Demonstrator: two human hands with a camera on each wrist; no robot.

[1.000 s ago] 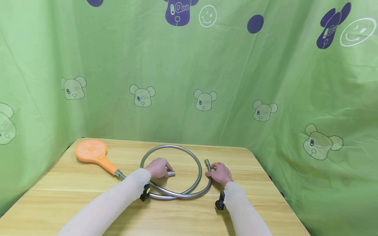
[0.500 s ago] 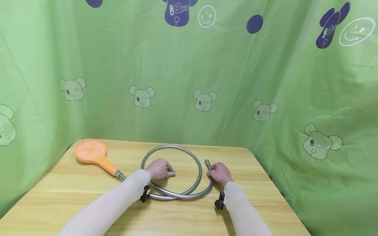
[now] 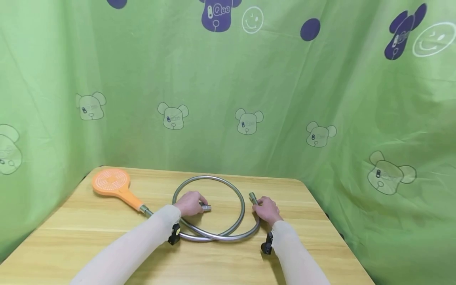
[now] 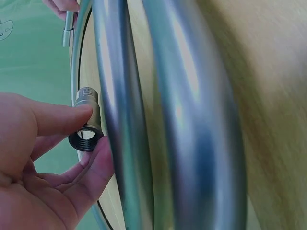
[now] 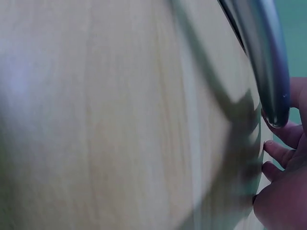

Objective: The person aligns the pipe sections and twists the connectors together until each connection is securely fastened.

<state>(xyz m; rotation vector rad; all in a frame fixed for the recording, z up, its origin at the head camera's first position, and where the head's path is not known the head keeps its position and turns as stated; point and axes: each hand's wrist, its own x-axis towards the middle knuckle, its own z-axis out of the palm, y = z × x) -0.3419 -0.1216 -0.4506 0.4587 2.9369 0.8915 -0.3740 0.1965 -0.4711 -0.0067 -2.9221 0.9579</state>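
My left hand (image 3: 190,203) pinches a short metal threaded fitting (image 4: 88,108) between thumb and fingers, inside the hose loop. External thread shows at its far end, and its near end is a wide open socket. My right hand (image 3: 268,209) grips the shower hose (image 3: 244,208) just below its free end, where a metal connector nut (image 3: 252,196) points away from me. In the right wrist view, the hose (image 5: 268,62) runs up to the fingers, which partly fall outside the picture. The hose lies in a big loop and crosses itself near my left wrist.
An orange shower head (image 3: 111,181) lies at the table's back left, its handle joined to the hose's other end. Hose coils pass under my left forearm. The wooden table (image 3: 221,265) is bordered by a green printed curtain (image 3: 210,79) behind and at both sides.
My right hand has shifted slightly right, and the hose end with its nut has moved right and tilted more to the left. My left hand and the fitting have hardly moved.
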